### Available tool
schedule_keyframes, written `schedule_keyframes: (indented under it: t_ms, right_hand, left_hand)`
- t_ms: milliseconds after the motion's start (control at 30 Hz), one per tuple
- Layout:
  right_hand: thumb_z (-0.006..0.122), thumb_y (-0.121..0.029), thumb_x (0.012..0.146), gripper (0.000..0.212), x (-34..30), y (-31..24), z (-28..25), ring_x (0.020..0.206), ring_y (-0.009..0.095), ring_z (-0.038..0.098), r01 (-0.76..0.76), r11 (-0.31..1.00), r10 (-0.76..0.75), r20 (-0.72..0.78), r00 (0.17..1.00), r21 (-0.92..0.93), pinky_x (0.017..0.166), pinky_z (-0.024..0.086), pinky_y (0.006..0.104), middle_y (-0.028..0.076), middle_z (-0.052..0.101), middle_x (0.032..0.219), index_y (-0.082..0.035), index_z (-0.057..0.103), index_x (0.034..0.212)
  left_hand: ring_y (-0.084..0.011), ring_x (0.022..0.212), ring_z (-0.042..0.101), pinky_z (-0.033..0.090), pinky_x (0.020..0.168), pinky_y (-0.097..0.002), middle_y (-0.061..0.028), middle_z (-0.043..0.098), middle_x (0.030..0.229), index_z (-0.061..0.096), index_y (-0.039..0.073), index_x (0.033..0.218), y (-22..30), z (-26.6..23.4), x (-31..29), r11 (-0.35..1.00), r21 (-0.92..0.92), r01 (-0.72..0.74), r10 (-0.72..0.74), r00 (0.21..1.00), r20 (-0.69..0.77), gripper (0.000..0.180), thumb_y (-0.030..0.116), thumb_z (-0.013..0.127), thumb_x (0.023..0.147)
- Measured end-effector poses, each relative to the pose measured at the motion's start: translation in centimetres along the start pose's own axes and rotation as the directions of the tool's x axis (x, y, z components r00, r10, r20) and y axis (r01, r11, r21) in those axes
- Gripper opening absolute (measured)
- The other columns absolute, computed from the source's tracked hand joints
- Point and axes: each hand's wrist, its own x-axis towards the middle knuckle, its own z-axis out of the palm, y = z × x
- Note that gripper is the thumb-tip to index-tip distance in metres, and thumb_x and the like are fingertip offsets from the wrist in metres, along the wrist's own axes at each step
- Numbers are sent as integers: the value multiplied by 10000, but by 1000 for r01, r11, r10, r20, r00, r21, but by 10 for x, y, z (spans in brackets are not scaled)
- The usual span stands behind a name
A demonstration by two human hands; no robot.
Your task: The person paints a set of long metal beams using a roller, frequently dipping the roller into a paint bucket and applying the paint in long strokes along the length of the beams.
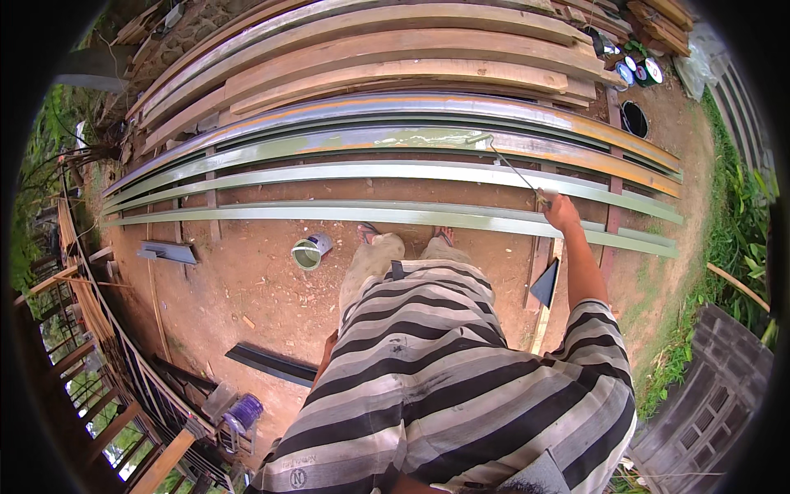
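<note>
My right hand (pixel 560 212) is closed round the handle of a paint roller (pixel 514 171), held out at arm's length. Its roller head rests on a long metal beam (pixel 329 142) that is partly coated in pale green, with wet paint streaks beside the roller and bare grey and orange metal to the right. Nearer me lie two more long beams, a green one (pixel 370 173) and another green one (pixel 329 212). My left hand (pixel 330 344) hangs by my left side, mostly hidden behind my striped shirt, so its fingers do not show.
An open paint bucket (pixel 308 253) lies tilted on the dirt left of my feet. Beyond the beams are stacked timber planks (pixel 411 41). Paint cans (pixel 648 72) and a black bucket (pixel 634 119) stand at the far right. A dark metal channel (pixel 271 364) lies at the near left.
</note>
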Motion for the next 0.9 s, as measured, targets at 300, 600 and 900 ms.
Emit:
schedule_keyframes:
  t_ms: [300,600,900]
  right_hand:
    - [698,-220,882,490,48,88,-23,1002,424,683,173,981,-167,70,983,-89,887,560,485,225,724,1053,-293,664,1365]
    - [714,-307,869,463,102,8,5,1062,420,680,347,931,-340,81,937,-112,974,547,482,240,713,1122,-322,688,1332]
    - [687,-239,886,516,96,-71,21,992,404,707,428,898,-414,137,900,-98,931,564,489,219,739,1061,-323,637,1392]
  left_hand:
    - [-245,981,701,555,849,-368,-147,715,1106,581,27,1294,122,1,-76,977,-197,79,-117,976,-186,364,304,522,1065]
    - [-212,942,694,548,812,-342,-154,726,1068,611,3,1270,74,22,-100,963,-269,4,-87,951,-297,369,294,545,1051]
    - [-158,886,659,527,797,-317,-104,721,977,676,1,1206,17,44,-113,972,-235,23,-109,927,-360,351,274,586,1005]
